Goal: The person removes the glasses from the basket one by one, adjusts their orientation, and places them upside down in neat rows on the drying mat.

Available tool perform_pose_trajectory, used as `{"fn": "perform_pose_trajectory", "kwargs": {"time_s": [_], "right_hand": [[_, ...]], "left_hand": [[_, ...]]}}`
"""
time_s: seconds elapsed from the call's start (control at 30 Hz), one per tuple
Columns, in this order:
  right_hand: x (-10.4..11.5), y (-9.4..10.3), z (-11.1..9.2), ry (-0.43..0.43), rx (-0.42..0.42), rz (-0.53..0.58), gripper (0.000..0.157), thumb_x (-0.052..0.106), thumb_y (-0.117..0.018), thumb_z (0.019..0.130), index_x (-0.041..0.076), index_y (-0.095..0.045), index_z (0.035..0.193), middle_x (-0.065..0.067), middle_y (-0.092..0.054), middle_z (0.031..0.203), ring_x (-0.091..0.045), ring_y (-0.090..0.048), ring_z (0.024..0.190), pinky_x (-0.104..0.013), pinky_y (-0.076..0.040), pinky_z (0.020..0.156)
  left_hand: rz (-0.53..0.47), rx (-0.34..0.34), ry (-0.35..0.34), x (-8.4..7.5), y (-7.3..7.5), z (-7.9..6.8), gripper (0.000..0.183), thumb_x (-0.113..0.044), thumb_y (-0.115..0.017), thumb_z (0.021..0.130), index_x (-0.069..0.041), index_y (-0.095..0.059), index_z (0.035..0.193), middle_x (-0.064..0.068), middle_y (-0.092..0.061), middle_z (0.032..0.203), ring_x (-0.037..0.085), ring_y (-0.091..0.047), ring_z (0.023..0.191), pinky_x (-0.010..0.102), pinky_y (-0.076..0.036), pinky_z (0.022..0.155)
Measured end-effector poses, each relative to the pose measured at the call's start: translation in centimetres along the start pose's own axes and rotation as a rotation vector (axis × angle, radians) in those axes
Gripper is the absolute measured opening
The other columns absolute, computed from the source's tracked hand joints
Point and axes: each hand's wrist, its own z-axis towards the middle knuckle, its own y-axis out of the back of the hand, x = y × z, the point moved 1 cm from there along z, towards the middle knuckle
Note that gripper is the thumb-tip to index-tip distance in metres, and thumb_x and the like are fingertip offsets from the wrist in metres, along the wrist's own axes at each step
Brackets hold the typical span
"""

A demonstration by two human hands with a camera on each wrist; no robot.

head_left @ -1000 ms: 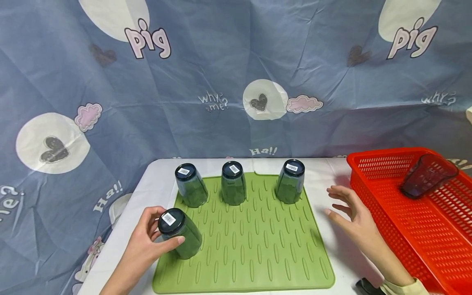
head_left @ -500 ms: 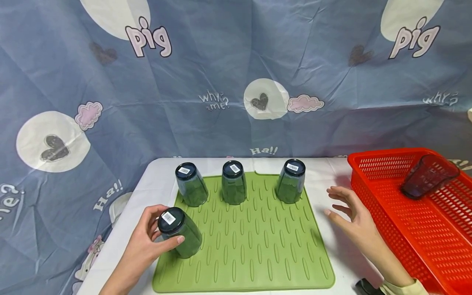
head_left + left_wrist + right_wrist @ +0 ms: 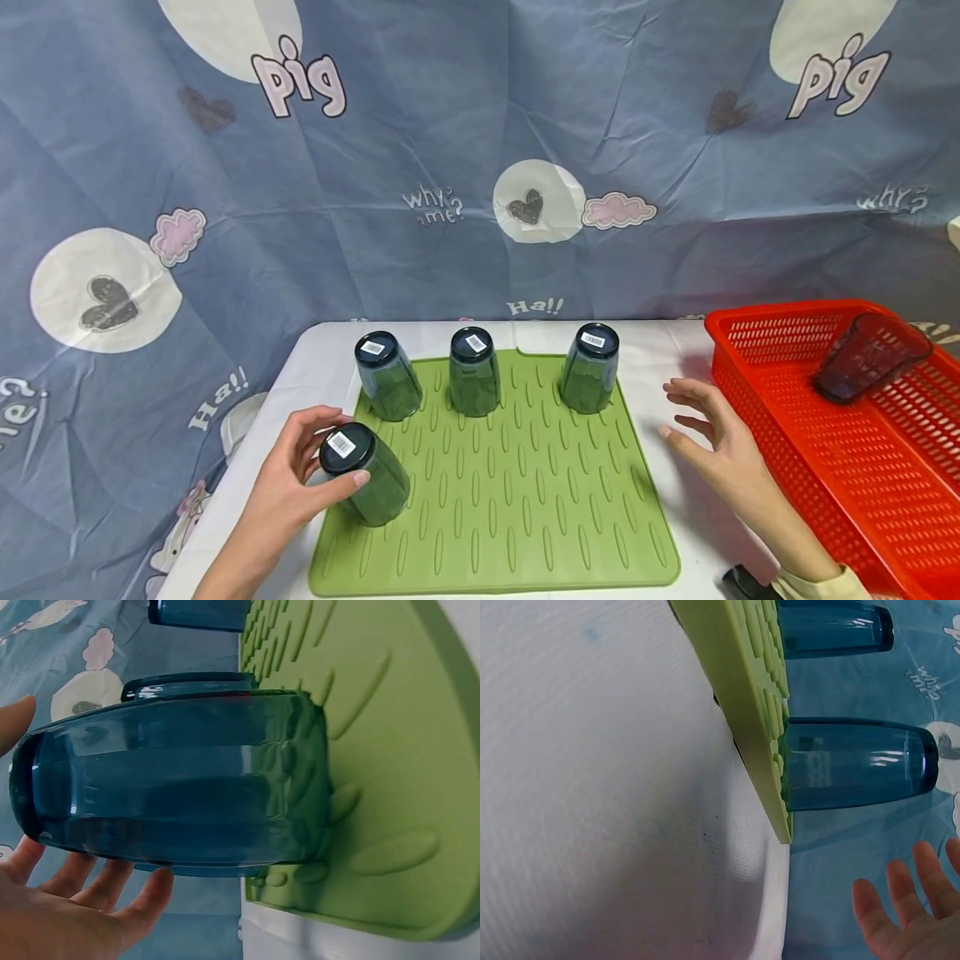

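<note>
An upside-down blue-green drinking glass (image 3: pixel 381 485) stands on the front left of the green ribbed mat (image 3: pixel 525 533). My left hand (image 3: pixel 288 479) is spread around its upper part, fingers on the left side and thumb toward the front. In the left wrist view, the thumb looks apart from the glass (image 3: pixel 172 780) and the relaxed fingers lie close along its side; whether a fingertip touches is hard to tell. Over the white table, between mat and basket, my right hand (image 3: pixel 712 437) hovers with loosely bent fingers and holds nothing.
Along the mat's back edge stand three more upside-down glasses: left (image 3: pixel 392 385), middle (image 3: pixel 475 385) and right (image 3: pixel 590 379). A red plastic basket (image 3: pixel 780 467) at the right holds a tilted glass (image 3: pixel 862 367). A patterned cloth (image 3: pixel 450 267) hangs behind the table.
My left hand's fingers have spread and lifted slightly away from the front-left glass, which stays in place. The right hand has hardly moved.
</note>
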Motion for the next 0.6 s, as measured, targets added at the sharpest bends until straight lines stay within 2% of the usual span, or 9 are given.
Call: {"fn": "perform_pose_trajectory", "kwargs": {"time_s": [0.17,0.27,0.37,0.43,0.6], "right_hand": [[-0.1,0.0,0.0,0.001,0.002,0.000,0.056,-0.013,-0.069,0.084,0.000,-0.049,0.134,-0.009,-0.055,0.128,-0.016,-0.053,0.115,-0.020,-0.046,0.093],[-0.1,0.0,0.0,-0.004,0.004,-0.003,0.056,-0.011,-0.069,0.084,0.001,-0.048,0.134,-0.008,-0.055,0.128,-0.016,-0.053,0.115,-0.020,-0.046,0.094],[-0.2,0.1,-0.1,-0.006,0.004,-0.005,0.056,-0.011,-0.069,0.084,0.001,-0.048,0.135,-0.007,-0.055,0.128,-0.016,-0.052,0.116,-0.020,-0.046,0.094],[-0.3,0.1,0.0,-0.006,0.003,-0.004,0.056,-0.011,-0.069,0.084,0.002,-0.049,0.135,-0.007,-0.055,0.128,-0.016,-0.052,0.116,-0.020,-0.046,0.094],[-0.3,0.0,0.1,0.000,0.000,-0.005,0.056,-0.011,-0.070,0.084,0.000,-0.049,0.134,-0.007,-0.055,0.128,-0.015,-0.052,0.116,-0.020,-0.046,0.094]], "left_hand": [[-0.039,0.004,-0.073,-0.6,0.3,0.5,0.061,0.007,-0.074,0.082,-0.008,-0.045,0.134,0.006,-0.058,0.127,0.011,-0.052,0.120,0.018,-0.038,0.095],[-0.063,0.015,-0.142,-0.9,0.7,1.0,0.056,0.010,-0.070,0.084,-0.002,-0.044,0.133,0.008,-0.059,0.125,0.015,-0.053,0.120,0.020,-0.040,0.096],[-0.065,0.027,-0.183,-1.3,1.0,1.6,0.053,0.010,-0.067,0.087,-0.001,-0.043,0.133,0.011,-0.057,0.126,0.018,-0.053,0.120,0.021,-0.042,0.096],[-0.061,0.033,-0.190,-1.6,1.3,2.1,0.051,0.009,-0.066,0.088,-0.001,-0.043,0.133,0.012,-0.057,0.127,0.019,-0.053,0.120,0.022,-0.043,0.096],[-0.055,0.002,-0.153,-1.9,2.2,3.2,0.047,0.005,-0.065,0.091,-0.003,-0.045,0.133,0.015,-0.056,0.127,0.018,-0.054,0.119,0.021,-0.045,0.094]]}}
